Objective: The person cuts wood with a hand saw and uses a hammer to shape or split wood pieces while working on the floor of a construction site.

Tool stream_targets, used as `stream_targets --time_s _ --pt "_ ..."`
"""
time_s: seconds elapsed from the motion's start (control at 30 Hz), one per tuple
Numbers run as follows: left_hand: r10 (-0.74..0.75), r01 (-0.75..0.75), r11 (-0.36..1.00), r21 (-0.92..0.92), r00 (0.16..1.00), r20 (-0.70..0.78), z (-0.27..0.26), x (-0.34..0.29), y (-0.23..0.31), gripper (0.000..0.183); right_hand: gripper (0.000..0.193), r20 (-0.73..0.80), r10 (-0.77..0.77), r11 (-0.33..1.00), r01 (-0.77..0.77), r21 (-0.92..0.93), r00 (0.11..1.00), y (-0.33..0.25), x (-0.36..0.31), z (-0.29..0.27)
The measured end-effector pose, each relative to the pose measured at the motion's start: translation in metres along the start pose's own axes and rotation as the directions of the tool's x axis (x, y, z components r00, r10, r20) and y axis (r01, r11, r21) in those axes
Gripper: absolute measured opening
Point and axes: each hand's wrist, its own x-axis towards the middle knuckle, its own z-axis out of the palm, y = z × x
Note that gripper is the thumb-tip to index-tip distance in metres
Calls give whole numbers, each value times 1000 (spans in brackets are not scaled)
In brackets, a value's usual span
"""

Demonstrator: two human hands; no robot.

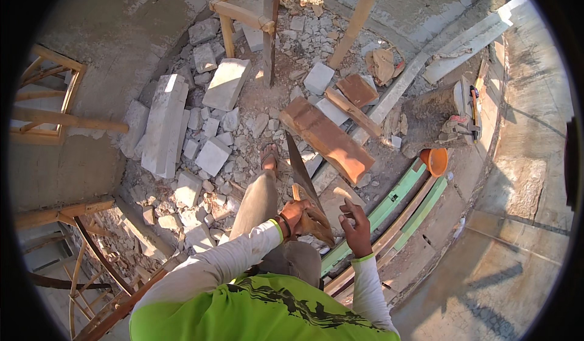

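My left hand (pixel 293 215) is closed round the wooden handle of a handsaw (pixel 302 169), in front of my body. The saw's dark blade points away from me, over the rubble beside my foot. To the right of the saw handle, my right hand (pixel 358 226) is raised with its fingers apart and partly bent, and I see nothing in it. Green spirit levels or rails (pixel 395 198) lie beyond the right hand on the ground. A reddish-brown board (pixel 328 139) lies past the saw's blade, on the right.
Broken concrete and white blocks (pixel 228 84) cover the ground ahead and to the left. Upright wooden props (pixel 271 31) stand at the far side. An orange bucket (pixel 434 161) sits at the right end of the green lengths. Walls (pixel 91 97) border the space.
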Motion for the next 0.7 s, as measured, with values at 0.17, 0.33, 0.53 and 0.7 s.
stream_targets --time_s 0.17,0.33,0.53,0.7 --pt "199 -209 977 -34 962 -185 -74 130 13 22 40 -3 673 726 -660 190 740 242 83 58" --pt "176 -209 949 -236 973 -152 -58 235 63 22 56 -356 691 595 -775 -213 629 443 120 6" --pt "150 -211 946 -248 958 -244 -66 268 87 25 62 -360 821 567 -705 426 444 492 190 25" --pt "62 -136 920 -367 976 -208 -57 271 102 26 47 -255 837 521 -561 643 484 463 180 23"
